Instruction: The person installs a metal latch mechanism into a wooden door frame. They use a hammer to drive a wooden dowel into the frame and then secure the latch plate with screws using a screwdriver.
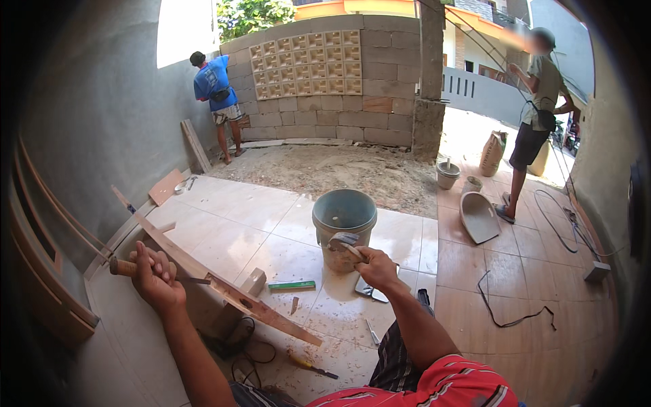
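No word, number or sign can be read clearly. A pale printed patch stands on the back of the bright blue short-sleeved shirt (211, 80) worn by the person near the grey block wall (308, 119), too small to make out. The upright brown paper sack (493, 154) near the sunlit opening carries faint reddish markings, also illegible. The long, flat green box (291, 286) on the glossy white tiled floor (261, 227) shows lighter marks, too small to tell whether they are lettering.
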{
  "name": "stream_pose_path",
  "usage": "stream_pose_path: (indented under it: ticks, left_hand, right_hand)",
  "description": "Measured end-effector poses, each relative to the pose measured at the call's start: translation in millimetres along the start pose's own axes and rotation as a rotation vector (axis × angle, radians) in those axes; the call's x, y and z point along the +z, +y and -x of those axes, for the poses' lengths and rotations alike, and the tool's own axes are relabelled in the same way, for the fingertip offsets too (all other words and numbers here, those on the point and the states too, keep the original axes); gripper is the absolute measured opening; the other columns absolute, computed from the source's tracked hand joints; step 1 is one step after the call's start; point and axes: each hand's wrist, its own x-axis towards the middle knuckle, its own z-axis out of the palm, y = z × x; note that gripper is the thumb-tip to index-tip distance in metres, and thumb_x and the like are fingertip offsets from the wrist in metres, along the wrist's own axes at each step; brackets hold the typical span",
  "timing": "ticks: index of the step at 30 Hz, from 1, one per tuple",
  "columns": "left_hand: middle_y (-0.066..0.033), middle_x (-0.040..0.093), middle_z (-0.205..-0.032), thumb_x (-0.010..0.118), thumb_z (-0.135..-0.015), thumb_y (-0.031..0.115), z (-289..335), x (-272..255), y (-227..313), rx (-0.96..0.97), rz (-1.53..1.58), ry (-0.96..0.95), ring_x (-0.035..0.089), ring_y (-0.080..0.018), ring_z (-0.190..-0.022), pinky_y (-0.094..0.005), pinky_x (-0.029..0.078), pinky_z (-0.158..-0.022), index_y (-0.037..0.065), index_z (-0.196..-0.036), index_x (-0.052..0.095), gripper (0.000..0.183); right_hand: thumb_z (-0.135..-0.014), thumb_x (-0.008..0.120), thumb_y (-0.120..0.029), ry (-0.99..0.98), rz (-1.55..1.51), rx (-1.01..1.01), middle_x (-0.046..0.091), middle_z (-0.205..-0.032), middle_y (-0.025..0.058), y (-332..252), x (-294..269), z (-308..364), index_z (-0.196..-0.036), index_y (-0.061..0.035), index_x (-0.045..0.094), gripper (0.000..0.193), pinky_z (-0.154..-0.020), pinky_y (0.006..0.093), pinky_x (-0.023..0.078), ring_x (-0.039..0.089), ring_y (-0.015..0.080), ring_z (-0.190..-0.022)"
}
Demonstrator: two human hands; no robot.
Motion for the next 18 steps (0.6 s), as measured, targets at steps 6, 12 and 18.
stream_pose_path:
  ticks: [6, 12, 18]
  left_hand:
    - [0.0062, 0.035, -0.061, 0.068, -0.104, 0.033, -1, 5, -20, -0.036, -0.036, 0.048, 0.029, -0.0033, -0.045, -0.0219, 0.020, -0.039, 0.017, -0.075, 0.042, 0.042]
    - [0.0067, 0.036, -0.060, 0.068, -0.103, 0.031, 2, 10, -17, -0.014, -0.115, 0.119, 0.030, -0.0031, -0.043, -0.0221, 0.020, -0.038, 0.017, -0.073, 0.043, 0.042]
    - [0.0046, 0.035, -0.062, 0.065, -0.105, 0.032, 17, 17, 2, -0.187, 0.071, -0.103, 0.028, -0.0034, -0.044, -0.0222, 0.018, -0.037, 0.015, -0.079, 0.043, 0.039]
  right_hand:
    - [-0.091, 0.068, -0.027, 0.056, -0.057, 0.017, 0.075, -0.119, 0.0146, 4, -13, 9, -0.136, -0.0247, 0.068, 0.045, -0.097, 0.0449, 0.052, 0.071, 0.0355, -0.112]
    - [-0.090, 0.066, -0.027, 0.081, 0.025, 0.010, 0.075, -0.118, 0.0154, 3, -17, 16, -0.136, -0.0240, 0.068, 0.046, -0.097, 0.0471, 0.053, 0.070, 0.0369, -0.111]
    - [-0.090, 0.066, -0.026, 0.065, -0.015, -0.028, 0.076, -0.116, 0.0150, -2, -15, 24, -0.134, -0.0231, 0.069, 0.044, -0.095, 0.0465, 0.054, 0.071, 0.0357, -0.110]
